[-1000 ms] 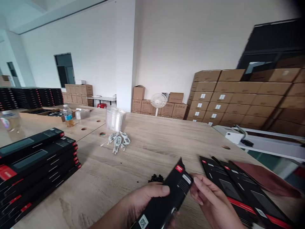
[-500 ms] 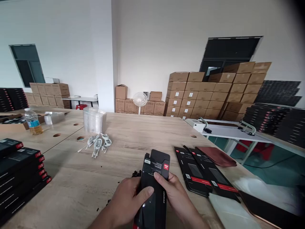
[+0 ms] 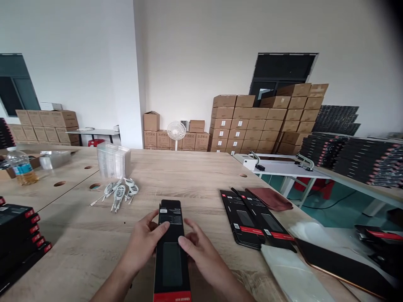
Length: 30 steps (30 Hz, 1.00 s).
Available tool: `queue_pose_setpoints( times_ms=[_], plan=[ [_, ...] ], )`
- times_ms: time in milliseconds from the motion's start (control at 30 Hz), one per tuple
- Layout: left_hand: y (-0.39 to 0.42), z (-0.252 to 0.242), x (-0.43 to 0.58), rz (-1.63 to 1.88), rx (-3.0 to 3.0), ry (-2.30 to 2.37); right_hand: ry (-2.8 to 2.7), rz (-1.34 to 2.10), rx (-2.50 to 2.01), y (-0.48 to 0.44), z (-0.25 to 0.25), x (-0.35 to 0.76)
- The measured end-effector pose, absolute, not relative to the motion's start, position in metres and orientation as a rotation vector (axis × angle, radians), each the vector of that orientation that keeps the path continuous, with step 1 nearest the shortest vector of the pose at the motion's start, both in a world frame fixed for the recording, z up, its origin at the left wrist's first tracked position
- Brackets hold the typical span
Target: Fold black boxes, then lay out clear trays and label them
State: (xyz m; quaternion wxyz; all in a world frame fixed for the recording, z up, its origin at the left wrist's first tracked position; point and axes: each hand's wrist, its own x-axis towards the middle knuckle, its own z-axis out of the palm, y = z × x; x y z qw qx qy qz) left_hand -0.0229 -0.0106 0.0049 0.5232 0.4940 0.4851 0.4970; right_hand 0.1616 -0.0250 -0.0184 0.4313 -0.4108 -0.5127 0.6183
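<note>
Now, both hands are on the long black box (image 3: 171,262), which lies lengthwise on the worktop (image 3: 195,180) at the near centre, its red end towards the camera. The left hand (image 3: 145,239) has its grip closed round the box's far left edge, thumb on top. The right hand (image 3: 197,247) has a loose grip: thumb resting on the right edge, fingers spread and clear of it. Far left of the box lie white cables (image 3: 118,193). Flat black sleeves (image 3: 252,218) lie to the right, with a dark red cloth (image 3: 269,198) just beyond.
</note>
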Motion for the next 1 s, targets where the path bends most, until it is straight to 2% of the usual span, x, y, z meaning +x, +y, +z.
queue_pose_setpoints(
  times_ms=[100,400,700,900,1000],
  plan=[
    [-0.013,-0.001,-0.017,1.131,1.253,1.192,-1.259,1.440,-1.036,-0.018,-0.017,0.169],
    [-0.014,-0.007,-0.009,1.166,1.193,0.852,-1.236,1.566,-0.837,-0.024,-0.009,0.164],
    [-0.025,-0.005,-0.006,1.045,1.362,0.754,-1.155,1.233,-1.082,-0.006,-0.013,0.179],
    [-0.026,-0.005,-0.008,0.996,1.358,0.726,-1.321,1.177,-1.062,-0.004,-0.008,0.188],
    [-0.026,-0.005,-0.008,0.964,1.377,0.723,-1.210,1.281,-1.029,-0.004,-0.011,0.187]
  ],
)
